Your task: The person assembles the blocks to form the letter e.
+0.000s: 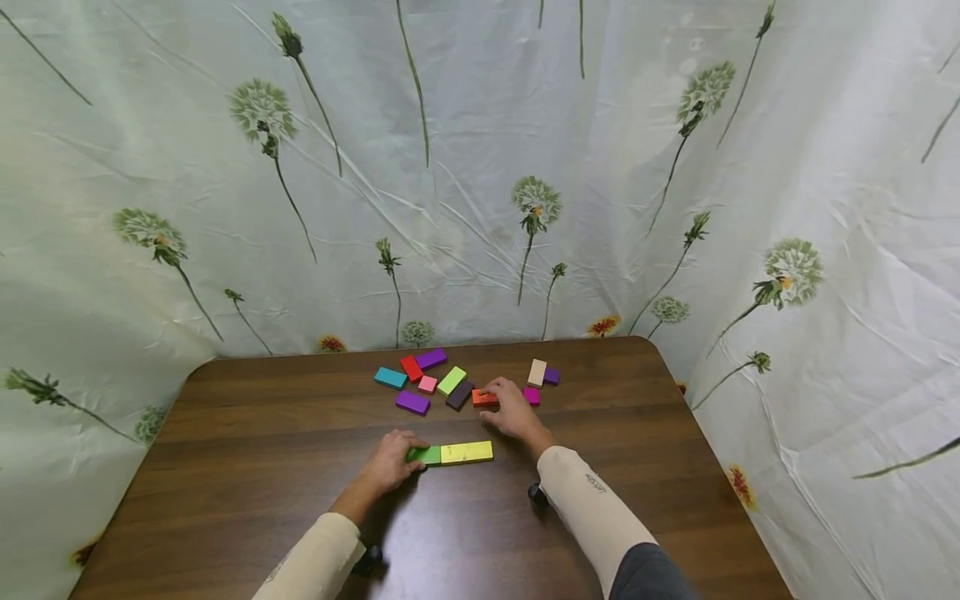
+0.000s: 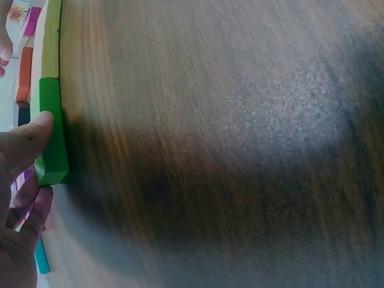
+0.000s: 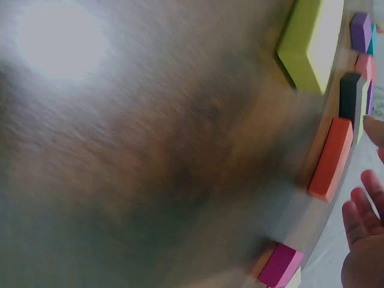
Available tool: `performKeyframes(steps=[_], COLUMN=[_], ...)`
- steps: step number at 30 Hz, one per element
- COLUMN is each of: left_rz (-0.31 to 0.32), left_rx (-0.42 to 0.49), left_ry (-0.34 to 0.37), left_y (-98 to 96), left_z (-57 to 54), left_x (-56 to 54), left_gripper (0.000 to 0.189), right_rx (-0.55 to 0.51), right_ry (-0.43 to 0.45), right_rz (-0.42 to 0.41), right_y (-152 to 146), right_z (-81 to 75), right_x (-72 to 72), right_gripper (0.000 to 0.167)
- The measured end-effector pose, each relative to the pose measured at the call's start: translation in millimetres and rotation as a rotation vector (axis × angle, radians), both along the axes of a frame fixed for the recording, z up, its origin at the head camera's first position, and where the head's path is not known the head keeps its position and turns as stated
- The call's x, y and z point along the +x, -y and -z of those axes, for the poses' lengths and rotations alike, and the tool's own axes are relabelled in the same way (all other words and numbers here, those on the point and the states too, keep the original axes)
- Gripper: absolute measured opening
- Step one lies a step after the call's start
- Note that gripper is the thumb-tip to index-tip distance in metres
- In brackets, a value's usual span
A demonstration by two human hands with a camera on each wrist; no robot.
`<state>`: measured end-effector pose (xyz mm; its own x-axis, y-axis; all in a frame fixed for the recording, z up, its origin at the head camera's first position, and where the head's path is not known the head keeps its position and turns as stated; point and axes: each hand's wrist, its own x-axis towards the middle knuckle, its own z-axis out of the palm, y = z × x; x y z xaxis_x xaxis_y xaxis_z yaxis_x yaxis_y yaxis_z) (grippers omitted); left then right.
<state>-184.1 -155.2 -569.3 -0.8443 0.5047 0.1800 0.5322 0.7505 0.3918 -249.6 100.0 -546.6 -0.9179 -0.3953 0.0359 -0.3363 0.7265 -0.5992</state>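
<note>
My left hand (image 1: 390, 460) holds the left end of a green block (image 1: 430, 456); in the left wrist view its thumb lies against the near side and the fingers curl around the far end. A longer yellow block (image 1: 467, 452) lies end to end with the green one, forming a row. My right hand (image 1: 517, 415) hovers at an orange block (image 1: 482, 399), overlapping it in the head view. Seen from the right wrist, the fingers (image 3: 360, 210) are spread apart beside the orange block, with nothing between them.
Left of the orange block lie a dark block (image 1: 460, 396), a lime block (image 1: 452, 381), a pink block (image 1: 427, 384), a teal block (image 1: 391, 377), a red block (image 1: 411, 368) and purple ones. Magenta (image 1: 531, 395) and beige (image 1: 537, 372) blocks sit rightward. A floral curtain (image 1: 465, 250) hangs behind the table.
</note>
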Motion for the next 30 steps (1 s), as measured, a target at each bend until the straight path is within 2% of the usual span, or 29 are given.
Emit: performKeyframes(steps=[4, 8, 20, 24, 30], left_rz=[0.015, 0.02, -0.025, -0.027, -0.029], left_rx=[0.005, 0.024, 0.02, 0.019, 0.03], left_ry=[-0.002, 0.001, 0.054, 0.061, 0.042], left_y=[1.4, 2.1, 0.0, -0.5, 0.1], left_z=[3.2, 4.1, 1.9, 1.0, 0.2], left_x=[-0.3, -0.1, 0.9, 1.2, 0.7], left_gripper=[0.026, 0.026, 0.026, 0.026, 0.025], right_rx=[0.07, 0.128, 0.134, 0.095, -0.077], right_ry=[-0.005, -0.015, 0.025, 0.083, 0.172], right_rz=[0.004, -0.018, -0.016, 0.054, 0.208], right_y=[-0.2, -1.4, -4.3, -5.5, -4.0], right_z=[1.7, 4.3, 6.8, 6.8, 8.1], right_x=[-13.9, -20.8, -29.3, -24.6, -9.0], right_gripper=[0.039, 0.037, 0.029, 0.032, 0.031])
